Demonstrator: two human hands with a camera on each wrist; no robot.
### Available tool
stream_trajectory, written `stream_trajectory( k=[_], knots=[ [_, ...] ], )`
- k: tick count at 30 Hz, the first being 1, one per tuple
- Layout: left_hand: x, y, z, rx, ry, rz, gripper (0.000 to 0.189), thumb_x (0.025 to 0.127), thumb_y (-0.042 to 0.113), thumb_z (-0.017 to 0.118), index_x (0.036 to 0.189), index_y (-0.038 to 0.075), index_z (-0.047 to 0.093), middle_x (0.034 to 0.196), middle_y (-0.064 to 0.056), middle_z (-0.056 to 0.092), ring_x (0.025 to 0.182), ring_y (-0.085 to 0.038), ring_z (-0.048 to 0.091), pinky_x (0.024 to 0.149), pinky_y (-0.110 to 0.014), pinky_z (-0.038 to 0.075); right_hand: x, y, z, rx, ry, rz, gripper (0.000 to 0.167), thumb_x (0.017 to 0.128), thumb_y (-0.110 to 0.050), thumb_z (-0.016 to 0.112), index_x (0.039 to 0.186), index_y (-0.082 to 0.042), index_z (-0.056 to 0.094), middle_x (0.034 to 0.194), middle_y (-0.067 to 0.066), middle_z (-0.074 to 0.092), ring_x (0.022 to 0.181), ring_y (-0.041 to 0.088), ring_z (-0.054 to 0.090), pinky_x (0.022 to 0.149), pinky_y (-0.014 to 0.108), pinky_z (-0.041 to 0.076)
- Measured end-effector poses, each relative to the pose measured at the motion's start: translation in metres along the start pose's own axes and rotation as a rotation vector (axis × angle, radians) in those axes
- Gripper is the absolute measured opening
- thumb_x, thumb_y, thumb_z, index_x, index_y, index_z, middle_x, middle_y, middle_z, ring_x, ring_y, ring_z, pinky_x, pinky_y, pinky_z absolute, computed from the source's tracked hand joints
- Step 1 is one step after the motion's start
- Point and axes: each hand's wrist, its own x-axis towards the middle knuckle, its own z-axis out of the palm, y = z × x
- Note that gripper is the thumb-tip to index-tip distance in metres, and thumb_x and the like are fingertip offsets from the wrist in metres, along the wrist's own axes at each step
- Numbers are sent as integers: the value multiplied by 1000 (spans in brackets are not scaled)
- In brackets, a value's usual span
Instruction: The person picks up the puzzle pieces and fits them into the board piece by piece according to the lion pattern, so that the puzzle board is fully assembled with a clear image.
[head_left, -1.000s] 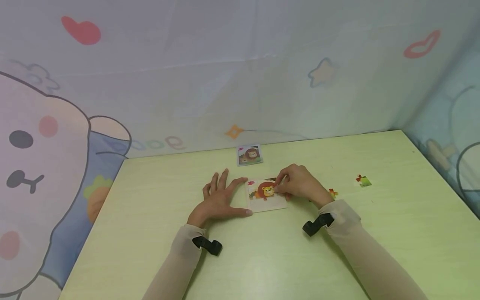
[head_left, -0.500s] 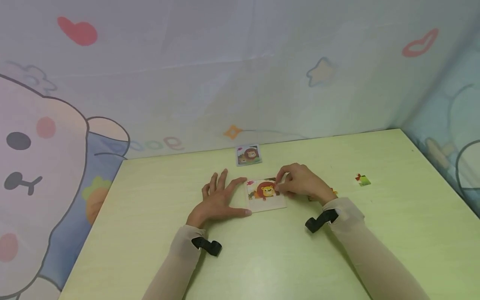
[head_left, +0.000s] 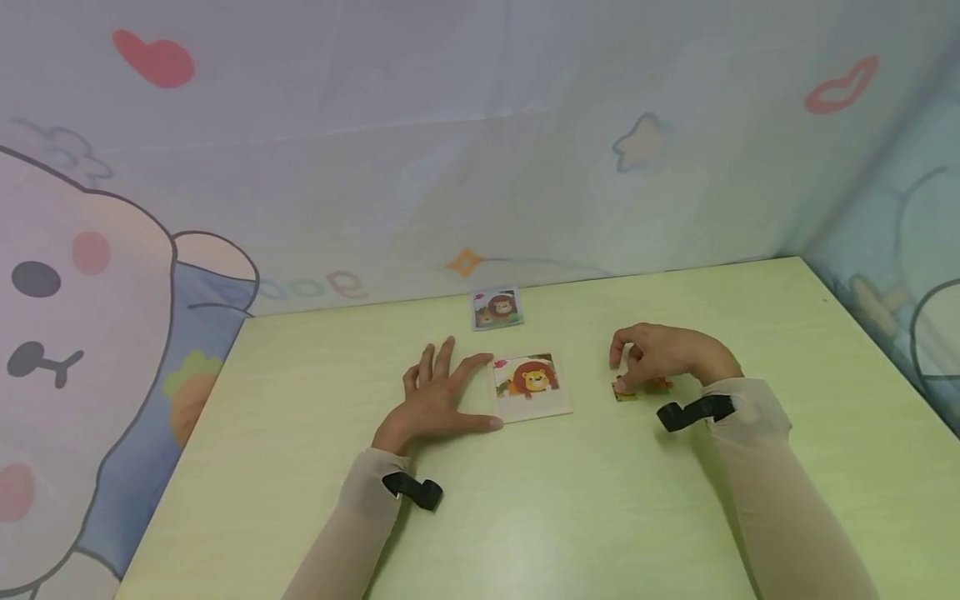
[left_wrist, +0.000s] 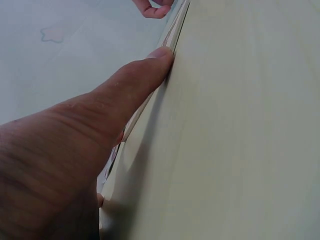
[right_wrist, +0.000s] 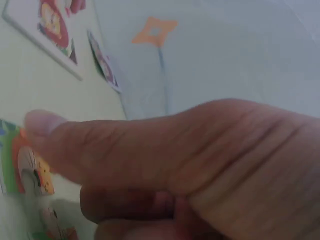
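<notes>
My left hand [head_left: 438, 404] rests at the left side of a small puzzle board [head_left: 534, 407]. Its thumb presses the near edge and its index finger touches the far left corner; the other fingers are spread. On the board's upper part sit joined pieces showing a lion's face, while bare board shows below. Over to the right, my right hand [head_left: 663, 354] reaches down to a loose puzzle piece [head_left: 624, 396], green and orange in the right wrist view [right_wrist: 12, 170]. The right thumb lies over that piece, and the fingertips sit apart from the thumb.
Behind the board lies a small picture card [head_left: 497, 309] with the same lion. Another loose piece [head_left: 660, 383] is partly hidden under the right hand. A printed cloth [head_left: 420, 167] hangs along the table's back edge.
My right hand has left the board's right side and moved right to the loose pieces. A dark piece at the board's upper right is now uncovered. The left hand has stayed put.
</notes>
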Motion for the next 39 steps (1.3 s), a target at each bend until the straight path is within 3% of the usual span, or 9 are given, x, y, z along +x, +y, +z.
stream_trajectory(
  k=[3, 9, 16, 25, 32, 39],
  knots=[
    [1, -3, 3, 26, 1, -9, 101, 81, 79, 77, 164, 53, 27, 182, -15, -12, 167, -47, -18, 125, -72, 1, 0, 3, 0, -21, -23, 33, 36, 90, -15, 85, 115, -4, 60, 65, -4, 51, 54, 11, 43, 58, 27, 40],
    [-1, 1, -1, -12, 4, 13, 102, 80, 80, 76, 165, 50, 30, 182, -18, -9, 166, -52, -15, 123, -76, 2, 3, 2, 1, -67, 2, 4, 28, 86, -11, 88, 103, -6, 66, 61, -4, 49, 50, 11, 41, 55, 26, 39],
    [0, 1, -1, -11, -8, 1, 102, 80, 79, 77, 166, 49, 30, 182, -17, -10, 166, -51, -16, 123, -74, 2, 7, -3, 4, -135, 90, -123, 16, 83, -4, 82, 92, -11, 70, 83, 0, 64, 66, 14, 51, 59, 26, 42],
    [0, -3, 1, -4, -1, -2, 103, 78, 80, 77, 165, 52, 28, 182, -14, -11, 166, -49, -17, 124, -73, 1, 20, -8, 13, 11, 139, -266, 15, 92, -14, 85, 99, -7, 74, 77, 3, 73, 65, 9, 54, 63, 25, 45],
    [-1, 1, -3, -18, 0, 1, 101, 79, 82, 76, 164, 52, 30, 182, -16, -10, 166, -51, -15, 123, -74, 2, 35, -23, 34, 141, 176, -355, 12, 95, -15, 82, 103, -8, 78, 73, 16, 68, 55, 8, 45, 55, 25, 39],
    [-1, 4, -3, -1, -7, -15, 102, 79, 82, 76, 164, 51, 30, 182, -16, -9, 166, -51, -15, 124, -74, 1, 58, -36, 67, 80, 313, -345, 14, 94, -22, 85, 106, -16, 81, 84, 3, 77, 67, 10, 60, 64, 25, 47]
  ],
)
